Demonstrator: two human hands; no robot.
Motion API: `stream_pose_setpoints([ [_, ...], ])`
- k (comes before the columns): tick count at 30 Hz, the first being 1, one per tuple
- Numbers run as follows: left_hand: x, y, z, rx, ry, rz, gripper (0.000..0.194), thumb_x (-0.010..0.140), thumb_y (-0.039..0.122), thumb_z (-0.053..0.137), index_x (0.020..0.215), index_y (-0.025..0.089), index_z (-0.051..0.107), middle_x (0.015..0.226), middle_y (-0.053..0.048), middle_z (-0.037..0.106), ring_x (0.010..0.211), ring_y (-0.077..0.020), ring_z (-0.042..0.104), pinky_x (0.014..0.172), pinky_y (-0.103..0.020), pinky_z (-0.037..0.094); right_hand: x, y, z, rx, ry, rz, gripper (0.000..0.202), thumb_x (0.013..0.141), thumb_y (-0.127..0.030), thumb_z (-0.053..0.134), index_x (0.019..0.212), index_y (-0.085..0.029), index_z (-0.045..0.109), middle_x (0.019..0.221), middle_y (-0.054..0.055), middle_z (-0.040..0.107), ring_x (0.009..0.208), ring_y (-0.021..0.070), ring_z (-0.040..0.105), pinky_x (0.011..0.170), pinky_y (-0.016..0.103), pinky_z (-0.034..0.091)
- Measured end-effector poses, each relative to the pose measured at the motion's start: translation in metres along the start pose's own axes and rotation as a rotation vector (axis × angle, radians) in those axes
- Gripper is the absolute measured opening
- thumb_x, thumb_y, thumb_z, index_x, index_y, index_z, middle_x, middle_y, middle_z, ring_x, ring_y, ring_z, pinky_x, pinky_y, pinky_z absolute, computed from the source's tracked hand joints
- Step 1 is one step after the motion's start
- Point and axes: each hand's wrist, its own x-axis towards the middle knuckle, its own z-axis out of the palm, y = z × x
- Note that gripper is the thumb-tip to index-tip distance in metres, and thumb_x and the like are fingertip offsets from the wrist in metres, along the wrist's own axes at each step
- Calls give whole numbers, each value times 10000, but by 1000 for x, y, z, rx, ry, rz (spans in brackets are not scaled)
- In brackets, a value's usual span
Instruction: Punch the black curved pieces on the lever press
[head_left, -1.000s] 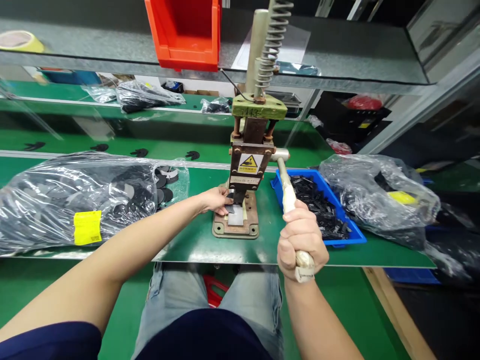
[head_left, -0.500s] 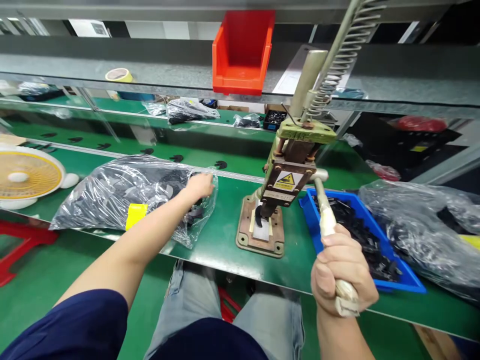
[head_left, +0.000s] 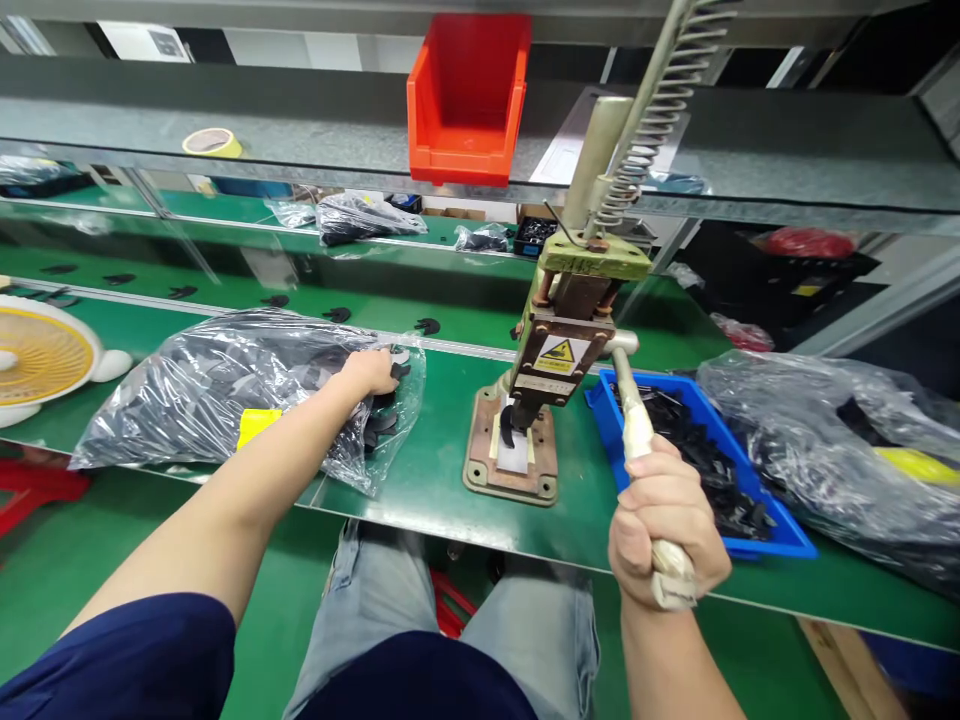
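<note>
My right hand (head_left: 667,520) is wrapped round the taped lever handle (head_left: 638,425) of a hand press (head_left: 566,340). Under the press ram, a small curved black part (head_left: 508,427) sits on a light plate on the press base (head_left: 480,470). Further left, my left hand (head_left: 369,372) reaches into the mouth of a clear plastic bag (head_left: 202,370) full of black parts. Its fingers are curled, with a black plastic part (head_left: 400,368) at the fingertips. Loose black parts (head_left: 380,428) lie in the bag just below that hand.
A blue tray (head_left: 795,545) of black pieces stands right of the press, beside another plastic bag (head_left: 840,440). Behind, several black parts (head_left: 427,326) lie spaced along a green strip. An orange bin (head_left: 461,165) and tape roll (head_left: 212,143) are on the shelf. A fan (head_left: 45,350) stands left.
My left hand has gone lower and deeper among the parts at the bag's mouth, and a black part now shows at its fingers. My right hand stays on the lever; the view has shifted slightly.
</note>
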Motion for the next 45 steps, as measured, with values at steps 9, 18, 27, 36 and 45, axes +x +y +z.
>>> stream_pose_setpoints([
  [9, -74, 56, 10, -147, 138, 650, 530, 846, 412, 741, 1299, 153, 648, 1247, -159, 748, 1184, -347, 691, 1016, -422, 503, 0, 0, 2, 10, 7, -13, 158, 768, -129, 691, 699, -224, 586, 706, -28, 634, 835, 209, 664, 1036, 629, 534],
  [18, -76, 51, 29, -165, 79, 931, 519, 818, 96, 654, 1312, 252, 689, 1322, -85, 732, 1241, -282, 664, 1054, -395, 492, 0, -1, 3, -11, 7, -7, 167, 774, -139, 691, 692, -226, 574, 712, -28, 629, 839, 213, 666, 1041, 638, 537],
  [27, -95, 64, 50, -207, 207, 357, 568, 950, 638, 603, 1238, 154, 674, 1207, -190, 739, 1180, -366, 685, 1008, -439, 513, 0, -1, 5, 0, 27, -2, 163, 758, -131, 683, 680, -224, 574, 703, -29, 625, 824, 214, 660, 1037, 648, 530],
  [36, -77, 87, 59, -743, -166, 190, 239, 887, 437, 729, 907, 215, 641, 868, -70, 748, 875, -260, 738, 744, -325, 542, 0, -4, 3, -20, 1, 14, 166, 752, -119, 678, 694, -232, 572, 713, -38, 628, 840, 209, 663, 1056, 640, 525],
  [45, -113, 164, 29, -2071, -386, 93, 244, 981, 370, 706, 1044, 143, 641, 1054, -132, 763, 912, -198, 777, 923, -391, 645, 0, -4, 3, -20, -2, -1, 166, 800, -145, 683, 706, -231, 577, 715, -22, 621, 844, 216, 658, 1054, 652, 524],
])
